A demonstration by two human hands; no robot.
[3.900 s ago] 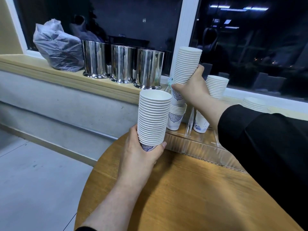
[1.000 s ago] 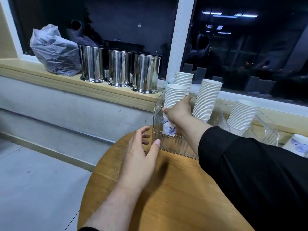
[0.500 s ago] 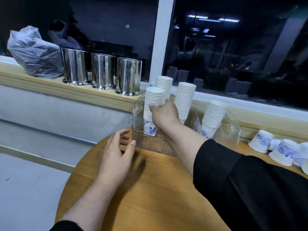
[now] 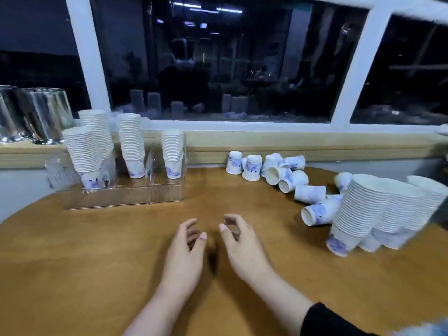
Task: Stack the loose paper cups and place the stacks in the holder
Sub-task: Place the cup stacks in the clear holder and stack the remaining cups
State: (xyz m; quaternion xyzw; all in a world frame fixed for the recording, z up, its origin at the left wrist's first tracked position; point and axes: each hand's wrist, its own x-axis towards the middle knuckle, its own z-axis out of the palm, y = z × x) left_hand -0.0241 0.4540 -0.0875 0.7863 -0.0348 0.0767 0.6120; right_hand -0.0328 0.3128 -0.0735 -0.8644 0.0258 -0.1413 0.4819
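Now both your hands hover low over the middle of the wooden surface [image 4: 97, 251], side by side and just apart; your left hand [image 4: 186, 253] has its grip loose, fingers softly curled around nothing; your right hand [image 4: 242, 248] matches it, thumb and fingers relaxed and holding nothing, with a dark sleeve [image 4: 332, 321] showing at the forearm.

Off to your left, at the far edge of the surface, stands the clear holder [image 4: 126, 197]; four stacks of cups sit in it; the front-left stack [image 4: 82, 151] leans a touch to the right, a taller stack [image 4: 97, 132] rises right behind it, a middle stack [image 4: 132, 141] stands upright in the next compartment, and a shorter stack [image 4: 172, 149] sits in the right-hand one.

Over to your right, near the sill, the loose cups [image 4: 278, 173] lie in a scatter; a couple stand upside down, the rest are tipped on their sides, some touching; one lying cup [image 4: 317, 212] points its mouth toward you, just beside the big stacks.

At the right edge, three tall stacks [image 4: 388, 209] stand on the surface outside the holder, pressed close together and leaning right; they are blurred, so the bases are hard to read.

Back left on the wooden sill [image 4: 315, 144], shiny metal canisters [image 4: 36, 115] stand in a row; behind everything, the dark window [image 4: 218, 69] throws back dim reflections.
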